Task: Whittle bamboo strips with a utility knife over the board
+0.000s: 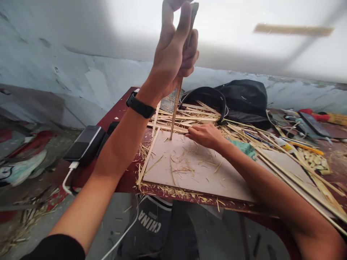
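A thin bamboo strip (175, 112) is stood upright, its lower tip set on the flat board (206, 173) lying on the table (121, 180). The left hand (175, 50) is raised high and clenched around the strip's upper part together with a flat blade-like tool (194, 14); whether the blade is already seated in the strip's end cannot be told. The right hand (204, 134) rests low, fingers curled, on the pile of split strips (189, 119) just behind the board; what it pinches, if anything, cannot be told. Judged as a splitting or shaving step. For the next move, a steady base and controlled downward pressure along the grain would be needed.
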